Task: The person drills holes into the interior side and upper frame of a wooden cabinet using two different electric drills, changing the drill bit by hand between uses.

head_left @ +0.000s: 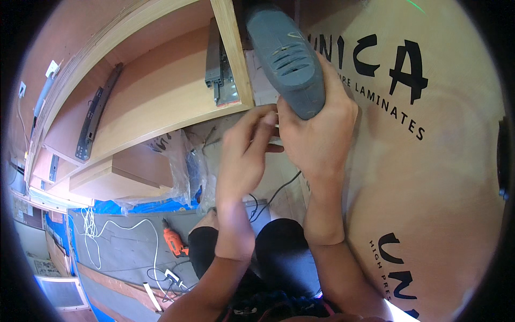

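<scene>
My right hand is wrapped round a dark grey power tool with vent slots at its rear end. The tool's front end points away from me into shadow, so its exact kind cannot be told. Close beside it, my left hand has its fingers curled and pressed together near the tool's grip. What they hold, if anything, is hidden. A black cord hangs below the hands. Just left of the tool is the front edge of a wooden cabinet.
Metal drawer slides are fixed inside the cabinet. A large wooden panel with black lettering fills the right. On the grey floor covering lie an orange drill, a white cable and a plug. Clear plastic wrap hangs below the cabinet.
</scene>
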`<state>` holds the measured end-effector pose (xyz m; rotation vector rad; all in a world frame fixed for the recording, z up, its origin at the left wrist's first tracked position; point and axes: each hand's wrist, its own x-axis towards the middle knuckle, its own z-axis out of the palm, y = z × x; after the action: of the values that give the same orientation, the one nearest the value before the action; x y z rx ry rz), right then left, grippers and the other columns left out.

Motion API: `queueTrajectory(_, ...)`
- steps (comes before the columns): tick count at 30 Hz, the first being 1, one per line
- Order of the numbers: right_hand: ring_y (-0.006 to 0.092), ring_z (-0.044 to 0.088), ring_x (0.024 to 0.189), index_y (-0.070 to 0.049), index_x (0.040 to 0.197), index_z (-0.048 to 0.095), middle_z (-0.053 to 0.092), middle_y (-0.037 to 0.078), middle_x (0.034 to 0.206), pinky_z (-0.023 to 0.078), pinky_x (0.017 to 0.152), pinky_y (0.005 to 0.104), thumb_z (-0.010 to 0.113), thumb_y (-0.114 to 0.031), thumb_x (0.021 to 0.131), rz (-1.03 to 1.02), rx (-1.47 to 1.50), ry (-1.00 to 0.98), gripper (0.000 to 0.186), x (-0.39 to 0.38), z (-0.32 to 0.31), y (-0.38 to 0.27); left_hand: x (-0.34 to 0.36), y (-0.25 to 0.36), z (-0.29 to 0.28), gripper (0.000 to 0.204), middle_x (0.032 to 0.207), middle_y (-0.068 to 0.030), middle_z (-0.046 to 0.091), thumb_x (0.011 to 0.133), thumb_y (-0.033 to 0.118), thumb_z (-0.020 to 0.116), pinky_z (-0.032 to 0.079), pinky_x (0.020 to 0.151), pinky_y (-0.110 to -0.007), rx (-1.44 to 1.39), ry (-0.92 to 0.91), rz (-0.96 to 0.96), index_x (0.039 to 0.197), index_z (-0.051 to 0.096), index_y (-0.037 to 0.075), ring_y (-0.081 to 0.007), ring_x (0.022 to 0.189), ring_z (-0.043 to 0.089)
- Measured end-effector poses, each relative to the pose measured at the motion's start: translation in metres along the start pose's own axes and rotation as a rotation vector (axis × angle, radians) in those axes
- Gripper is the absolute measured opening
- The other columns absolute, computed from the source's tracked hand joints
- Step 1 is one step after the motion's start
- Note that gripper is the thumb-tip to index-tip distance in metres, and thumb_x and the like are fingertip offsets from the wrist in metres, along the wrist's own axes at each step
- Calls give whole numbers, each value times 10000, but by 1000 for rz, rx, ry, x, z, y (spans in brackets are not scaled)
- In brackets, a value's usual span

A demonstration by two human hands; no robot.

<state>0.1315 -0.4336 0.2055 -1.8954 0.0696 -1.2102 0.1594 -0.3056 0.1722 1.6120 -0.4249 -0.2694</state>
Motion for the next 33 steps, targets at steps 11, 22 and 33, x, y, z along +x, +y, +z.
queueTrajectory(11,495,708,824,42,1281,565,713,276,864,568,682,514,812,-175,795,-97,89,-16,588,9,13,7,39,52,9,341,1339,-181,677,964,156,699,417,1141,-412,402,283,1125,1268,692,3,-339,1338,585)
queueTrajectory(22,475,708,832,5,1175,626,707,272,836,573,690,499,814,-179,818,-10,116,-61,444,18,10,7,52,46,18,259,1240,-185,733,985,113,688,487,1072,-389,421,442,1256,1202,724,-24,-334,1252,667)
queueTrajectory(33,491,701,859,-14,1177,646,702,292,855,565,709,525,801,-260,829,2,56,-54,453,22,13,6,55,44,19,250,1236,-182,737,989,129,689,511,1046,-382,422,487,1245,1194,732,-8,-328,1238,678)
